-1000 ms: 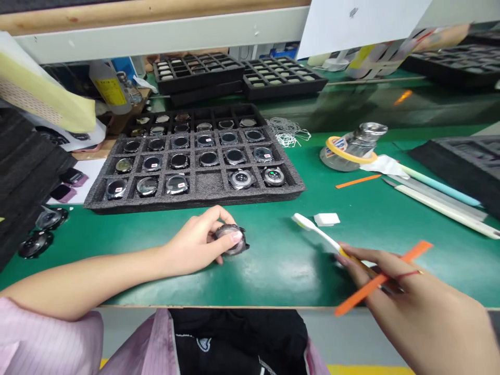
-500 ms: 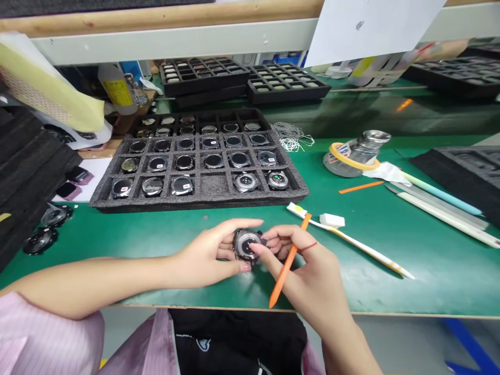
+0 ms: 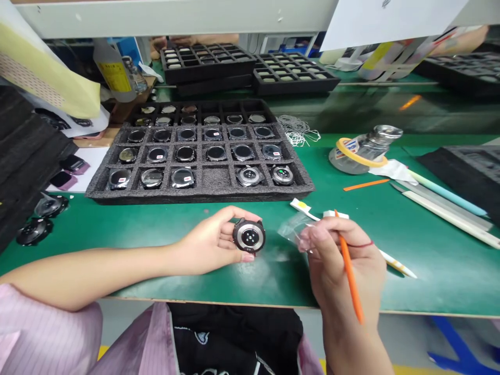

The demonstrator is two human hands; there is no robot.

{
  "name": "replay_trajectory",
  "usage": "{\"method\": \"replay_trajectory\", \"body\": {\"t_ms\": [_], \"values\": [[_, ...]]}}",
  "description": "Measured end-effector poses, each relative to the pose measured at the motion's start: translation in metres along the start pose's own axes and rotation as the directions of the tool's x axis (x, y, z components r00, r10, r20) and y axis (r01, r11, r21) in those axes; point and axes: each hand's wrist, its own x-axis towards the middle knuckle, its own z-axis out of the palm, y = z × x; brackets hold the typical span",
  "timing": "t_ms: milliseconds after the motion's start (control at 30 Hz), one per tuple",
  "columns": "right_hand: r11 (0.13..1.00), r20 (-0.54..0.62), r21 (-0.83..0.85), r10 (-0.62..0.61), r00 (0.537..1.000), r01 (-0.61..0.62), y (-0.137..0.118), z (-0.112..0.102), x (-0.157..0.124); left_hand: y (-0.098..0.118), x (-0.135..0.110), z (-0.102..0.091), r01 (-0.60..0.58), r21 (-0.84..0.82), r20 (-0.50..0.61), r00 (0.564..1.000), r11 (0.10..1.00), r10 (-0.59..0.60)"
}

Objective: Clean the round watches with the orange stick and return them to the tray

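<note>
Head view shows your left hand point(image 3: 221, 242) curved around the rim of a round smartwatch case point(image 3: 249, 236), thumb below and index finger above, the silver-ringed sensor back turned toward you. The case is held above the green surface point(image 3: 273, 291), between its front edge and the near edge of the black foam tray point(image 3: 187, 198). Your right hand point(image 3: 347, 260), just to the right of the case and apart from it, has its fingertips pinched on crumpled clear film point(image 3: 291, 228), with an orange stick point(image 3: 351, 281) lying across the palm side of that hand. Behind your right hand, a white toothbrush point(image 3: 300, 204) rests on the surface, its bristle end near the tray's front right corner, and a white block point(image 3: 330, 214) sits partly hidden beside it. In the tray's front row, three watches lie toward the left corner and two with sensor backs up toward the right corner. Toward the surface's right edge you have a glass bottle point(image 3: 351, 156), an orange strip point(image 3: 366, 185) and a white-handled tool point(image 3: 449, 219).
</note>
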Motion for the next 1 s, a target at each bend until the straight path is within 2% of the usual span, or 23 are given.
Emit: {"method": "replay_trajectory", "body": {"t_ms": [133,433,533,633,733,800,1000], "values": [[0.997,-0.081,-0.058,0.054,0.995,-0.059,0.005,0.001,0.007,0.004,0.0,0.0,0.011,-0.028,-0.011,1.0,1.0,-0.011],[0.994,-0.024,-0.108,-0.017,1.0,0.014,-0.005,0.014,0.014,0.005,0.001,-0.001,-0.011,-0.066,-0.002,1.0,0.998,0.011],[0.997,0.005,-0.075,0.003,1.0,-0.002,-0.008,0.019,0.014,0.004,0.001,-0.001,-0.016,-0.074,0.001,1.0,0.997,0.016],[0.998,0.106,-0.02,0.062,0.992,-0.06,-0.009,0.022,0.011,0.003,0.001,-0.001,-0.017,-0.079,0.006,1.0,0.997,0.018],[0.992,0.26,-0.006,0.124,0.958,-0.126,-0.009,0.023,0.008,0.003,0.001,-0.001,-0.009,-0.082,0.013,1.0,0.997,0.01],[0.989,0.319,-0.024,0.145,0.937,-0.145,-0.009,0.024,0.006,0.003,0.001,-0.001,-0.002,-0.073,0.004,1.0,0.997,0.003],[0.993,0.352,-0.11,0.067,0.933,-0.03,-0.007,0.023,0.003,0.003,0.001,0.001,0.013,-0.027,-0.018,1.0,1.0,-0.014]]}}
